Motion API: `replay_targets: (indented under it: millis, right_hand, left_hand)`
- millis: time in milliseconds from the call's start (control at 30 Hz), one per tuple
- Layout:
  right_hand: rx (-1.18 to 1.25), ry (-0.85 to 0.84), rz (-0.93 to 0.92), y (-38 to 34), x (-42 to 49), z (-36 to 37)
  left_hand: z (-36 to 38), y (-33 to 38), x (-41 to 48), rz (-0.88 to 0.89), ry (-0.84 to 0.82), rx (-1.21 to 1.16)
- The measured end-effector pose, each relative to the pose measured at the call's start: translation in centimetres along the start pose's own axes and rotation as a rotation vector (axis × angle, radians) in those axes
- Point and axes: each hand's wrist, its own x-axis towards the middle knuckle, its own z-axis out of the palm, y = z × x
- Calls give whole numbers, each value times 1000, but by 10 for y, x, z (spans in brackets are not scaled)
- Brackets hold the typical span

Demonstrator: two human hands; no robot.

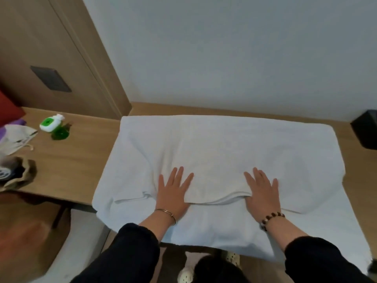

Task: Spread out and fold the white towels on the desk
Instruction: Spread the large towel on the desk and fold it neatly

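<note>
A plain pale wall (224,48) fills the view from eleven to two o'clock, evenly lit. At ten o'clock stands a tall light wooden panel (40,37), a dark rectangular plate (51,78) set into it. The wooden desk (77,156) runs below the wall, and reddish-brown floor (26,231) shows at eight o'clock.

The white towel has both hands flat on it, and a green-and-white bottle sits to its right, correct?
No: in the head view the green-and-white bottle sits to the left of the white towel, not its right. The left hand and right hand do lie flat on it.
</note>
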Motion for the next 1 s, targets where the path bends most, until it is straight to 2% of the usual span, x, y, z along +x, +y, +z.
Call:
replay_targets:
  millis: [133, 367, 600, 633, 767, 900, 933, 1000]
  right_hand:
    - [-30, 22, -79, 22, 30, -1]
    - [-7, 74, -64, 37, 116, -21]
    - [125, 76, -108, 48, 135, -28]
    - [152, 83, -114, 52, 133, -28]
    - [172, 121, -75, 54, 120, -30]
    - [4, 117, -28, 47, 118, -59]
    - [-24, 167, -15, 45, 118, -75]
    - [-39, 387, -63, 46, 115, -106]
  left_hand:
    - [5, -13, 33, 55, 5, -24]
    - [-15, -22, 136, 87, 23, -12]
    - [-39, -47, 161, 190, -21, -79]
    - [-44, -59, 157, 206, 0, -68]
    - [-58, -91, 128, 353, 284, 72]
    - [-81, -89, 115, 492, 374, 118]
    - [-90, -89, 115, 513, 401, 110]
    - [-111, -93, 111, 528, 468, 95]
